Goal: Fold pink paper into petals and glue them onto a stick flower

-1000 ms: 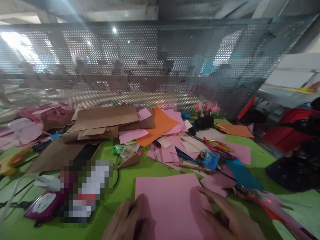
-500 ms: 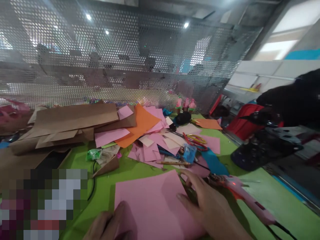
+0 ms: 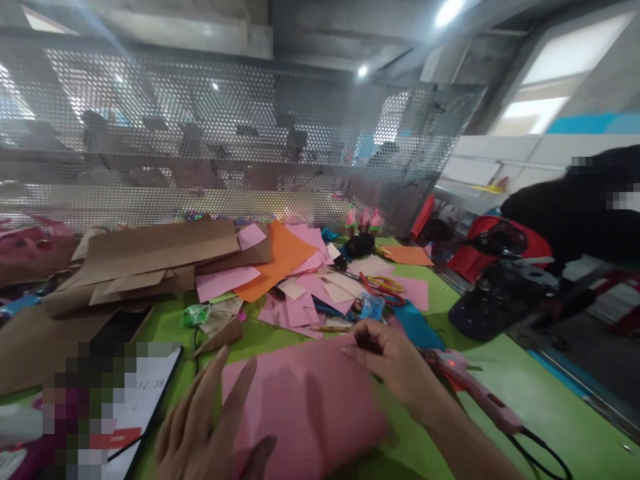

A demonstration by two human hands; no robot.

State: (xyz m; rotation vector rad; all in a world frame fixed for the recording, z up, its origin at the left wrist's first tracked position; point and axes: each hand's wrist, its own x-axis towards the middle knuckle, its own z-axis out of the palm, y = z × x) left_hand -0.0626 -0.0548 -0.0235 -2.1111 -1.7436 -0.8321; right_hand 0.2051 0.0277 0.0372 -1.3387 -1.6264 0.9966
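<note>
A pink sheet of paper [image 3: 300, 400] lies on the green table in front of me, its right side bent up and blurred. My right hand [image 3: 390, 360] pinches the sheet's far right corner between thumb and curled fingers. At the sheet's left edge my left hand [image 3: 210, 420] has its fingers spread, the fingertips over the paper. A pink glue gun [image 3: 480, 390] with a glowing red light rests just right of my right forearm. Beyond the sheet lie a pencil [image 3: 333, 329], red-handled scissors [image 3: 375, 291] and a blue plastic piece [image 3: 373, 307].
Brown cardboard [image 3: 160, 250] is stacked at the back left, beside an orange sheet [image 3: 280, 257] and pink scraps. A phone [image 3: 155, 380] lies at left. A dark jug-like container [image 3: 493, 303] stands on the right edge; a perforated metal screen [image 3: 225, 153] closes the back. A person in black sits at right.
My right hand has closed on the paper's far corner, and the sheet's right side has bent upward. My left hand has moved farther onto view, its fingers spreading. The camera view has shifted slightly.
</note>
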